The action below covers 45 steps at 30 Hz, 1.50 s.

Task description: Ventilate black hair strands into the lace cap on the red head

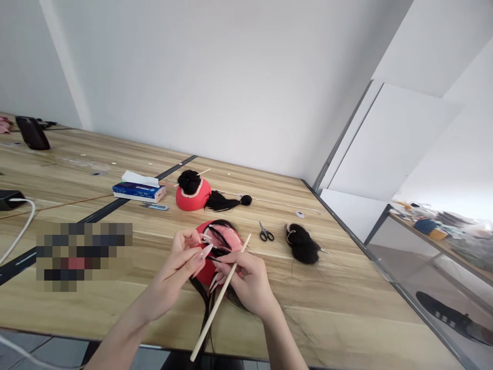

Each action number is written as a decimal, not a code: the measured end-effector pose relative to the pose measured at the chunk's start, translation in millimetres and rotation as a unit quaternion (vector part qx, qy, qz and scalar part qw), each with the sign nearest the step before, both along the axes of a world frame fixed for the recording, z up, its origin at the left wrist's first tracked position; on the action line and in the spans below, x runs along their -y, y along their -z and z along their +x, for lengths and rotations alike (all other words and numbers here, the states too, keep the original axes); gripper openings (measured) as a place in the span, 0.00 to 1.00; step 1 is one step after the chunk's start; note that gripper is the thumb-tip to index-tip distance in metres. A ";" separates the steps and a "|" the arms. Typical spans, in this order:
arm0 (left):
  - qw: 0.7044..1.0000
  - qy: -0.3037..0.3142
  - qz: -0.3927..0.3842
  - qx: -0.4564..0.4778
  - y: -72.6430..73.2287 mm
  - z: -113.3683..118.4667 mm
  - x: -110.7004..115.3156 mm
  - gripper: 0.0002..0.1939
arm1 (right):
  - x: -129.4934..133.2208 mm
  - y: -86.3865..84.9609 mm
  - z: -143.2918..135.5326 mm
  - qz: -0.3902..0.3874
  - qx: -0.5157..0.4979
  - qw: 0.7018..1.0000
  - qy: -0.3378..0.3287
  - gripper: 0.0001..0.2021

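Note:
In front of me a red dome-shaped form (202, 277) stands on the table, topped by a pinkish net base (230, 236) with black hair on it. My left hand (184, 263) is at its left side, with thumb and fingertips pinched on a thin strand of black hair (214, 258). My right hand (246, 280) is on the form's right side, its fingers closed around a long pale wooden stick (219, 300) that slants toward me. The right fingertips also meet the hair strand. Longer hair (201, 293) hangs toward the table's front edge. The hands partly cover the form.
Black-handled scissors (266, 234) and a dark hair bundle (304, 245) lie to the right. Behind is a second red form (192, 202) with black hair (188, 181). A tissue box (139, 191) and blue cutter (157, 206) lie left, near a blurred-out patch (82, 254).

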<state>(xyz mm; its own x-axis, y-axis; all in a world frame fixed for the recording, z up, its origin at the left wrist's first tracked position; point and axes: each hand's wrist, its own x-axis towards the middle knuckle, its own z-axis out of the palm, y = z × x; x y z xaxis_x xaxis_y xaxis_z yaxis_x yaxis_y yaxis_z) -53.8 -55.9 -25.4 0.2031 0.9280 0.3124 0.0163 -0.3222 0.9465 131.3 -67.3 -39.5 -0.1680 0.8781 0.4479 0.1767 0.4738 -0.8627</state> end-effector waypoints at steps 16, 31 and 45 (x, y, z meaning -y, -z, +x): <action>0.970 0.035 -0.102 0.219 12.4 6.5 -0.9 0.15 | 41.3 35.5 102.2 -0.152 -0.054 0.972 0.171 0.17; 0.985 0.044 -0.056 0.156 28.6 24.4 16.2 0.15 | 33.6 23.0 -9.7 -0.066 -0.121 0.990 0.035 0.07; 0.992 -0.011 -0.036 0.122 35.3 -6.8 7.9 0.24 | 19.0 43.4 77.6 -0.175 -0.045 0.966 0.187 0.20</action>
